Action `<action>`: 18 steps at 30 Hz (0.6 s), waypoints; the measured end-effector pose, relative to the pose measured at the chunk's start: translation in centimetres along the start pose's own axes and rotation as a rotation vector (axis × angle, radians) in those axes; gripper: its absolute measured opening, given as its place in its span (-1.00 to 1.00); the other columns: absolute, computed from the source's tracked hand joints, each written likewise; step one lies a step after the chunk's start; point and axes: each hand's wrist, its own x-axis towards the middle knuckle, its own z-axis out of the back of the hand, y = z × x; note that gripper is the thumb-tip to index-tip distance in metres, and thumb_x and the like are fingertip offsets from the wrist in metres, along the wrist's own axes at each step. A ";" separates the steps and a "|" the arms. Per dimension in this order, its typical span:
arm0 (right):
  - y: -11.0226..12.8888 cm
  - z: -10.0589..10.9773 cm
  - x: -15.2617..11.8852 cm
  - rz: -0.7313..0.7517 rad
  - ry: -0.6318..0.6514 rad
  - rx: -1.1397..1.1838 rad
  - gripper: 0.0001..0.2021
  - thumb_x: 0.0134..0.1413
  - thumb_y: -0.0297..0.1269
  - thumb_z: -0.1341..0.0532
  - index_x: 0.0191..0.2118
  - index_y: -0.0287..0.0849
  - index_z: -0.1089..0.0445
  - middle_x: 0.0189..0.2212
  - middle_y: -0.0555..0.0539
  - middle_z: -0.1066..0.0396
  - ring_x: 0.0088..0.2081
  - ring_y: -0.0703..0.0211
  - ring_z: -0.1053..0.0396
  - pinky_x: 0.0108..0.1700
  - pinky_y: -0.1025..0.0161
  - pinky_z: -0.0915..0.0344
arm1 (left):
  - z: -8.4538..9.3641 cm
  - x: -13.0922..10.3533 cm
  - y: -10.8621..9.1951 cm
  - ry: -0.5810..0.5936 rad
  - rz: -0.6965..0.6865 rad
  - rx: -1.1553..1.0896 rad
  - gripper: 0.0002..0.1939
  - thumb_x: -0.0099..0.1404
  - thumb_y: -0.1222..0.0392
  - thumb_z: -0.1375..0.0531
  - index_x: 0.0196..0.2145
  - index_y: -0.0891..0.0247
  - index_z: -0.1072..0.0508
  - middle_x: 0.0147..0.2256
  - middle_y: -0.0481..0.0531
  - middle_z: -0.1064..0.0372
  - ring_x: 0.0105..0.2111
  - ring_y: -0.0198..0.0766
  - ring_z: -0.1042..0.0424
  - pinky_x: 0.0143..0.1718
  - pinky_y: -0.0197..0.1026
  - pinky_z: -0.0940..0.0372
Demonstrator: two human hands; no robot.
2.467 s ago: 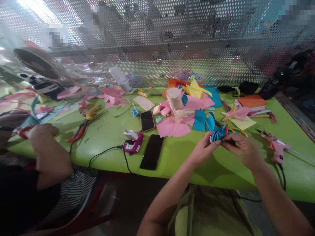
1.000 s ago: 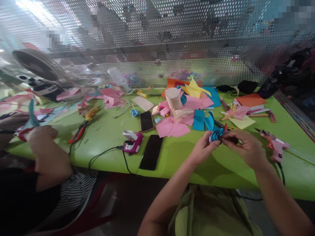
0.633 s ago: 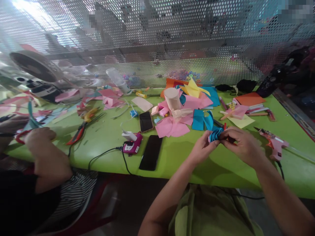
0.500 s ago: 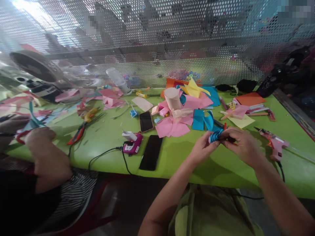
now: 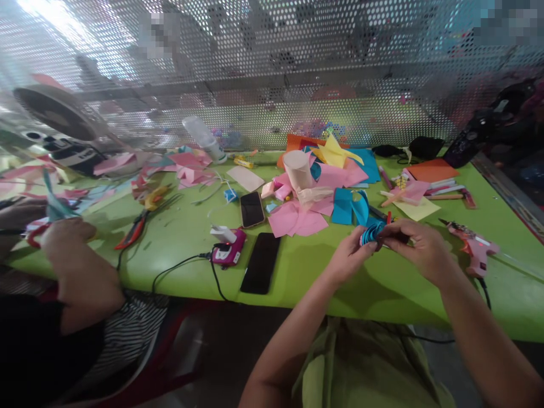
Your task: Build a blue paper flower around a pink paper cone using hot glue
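A small coil of blue paper (image 5: 372,232), with a bit of pink at its left end, is pinched in my left hand (image 5: 349,253) above the front of the green table. My right hand (image 5: 416,246) is closed at the coil's right side, thumb and fingertips together on its edge; exactly what they grip there is too small to make out. Just beyond the coil lie blue paper pieces (image 5: 342,207). A pink glue gun (image 5: 472,246) rests to the right of my right hand, its cord running off the front edge.
A black phone (image 5: 260,263), a second phone (image 5: 252,209) and a purple power adapter (image 5: 229,249) lie left of my hands. Pink paper (image 5: 297,220) and a beige paper roll (image 5: 297,170) sit mid-table. Orange-handled pliers (image 5: 135,229) lie near a co-worker's hand (image 5: 68,235) with scissors.
My right fingers have shifted slightly at the coil's edge, and the blue layers look looser and more fanned. My left hand stays in place. The co-worker's blue-green strip has moved a little.
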 end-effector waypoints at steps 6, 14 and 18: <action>0.4 0.8 0.2 0.076 0.059 -0.108 -0.90 0.34 -0.19 -0.37 -0.20 0.01 -0.66 -0.25 -0.08 -0.63 -0.25 0.01 -0.57 -0.23 0.11 -0.45 | -0.1 0.0 -0.5 -0.042 0.017 0.117 -0.67 0.46 -0.14 -0.24 -0.09 0.18 -0.42 -0.29 -0.03 -0.35 -0.24 -0.18 -0.34 -0.08 -0.13 -0.33; 0.6 0.5 0.6 0.155 0.115 -0.230 -0.87 0.33 -0.32 -0.30 -0.21 -0.01 -0.64 -0.17 -0.13 -0.65 -0.18 -0.06 -0.60 -0.15 0.06 -0.48 | 0.1 0.0 0.0 -0.010 0.031 0.185 -0.69 0.47 -0.13 -0.23 -0.15 0.17 -0.38 -0.32 -0.05 -0.31 -0.27 -0.19 -0.33 -0.15 -0.17 -0.33; 1.0 0.4 0.5 0.174 0.124 -0.234 -0.86 0.36 -0.32 -0.29 -0.22 -0.03 -0.61 -0.20 -0.14 -0.62 -0.18 -0.06 -0.59 -0.17 0.07 -0.47 | 0.3 0.1 -0.2 0.017 0.041 0.178 -0.67 0.47 -0.16 -0.19 -0.20 0.15 -0.30 -0.33 -0.05 -0.27 -0.27 -0.19 -0.31 -0.18 -0.18 -0.28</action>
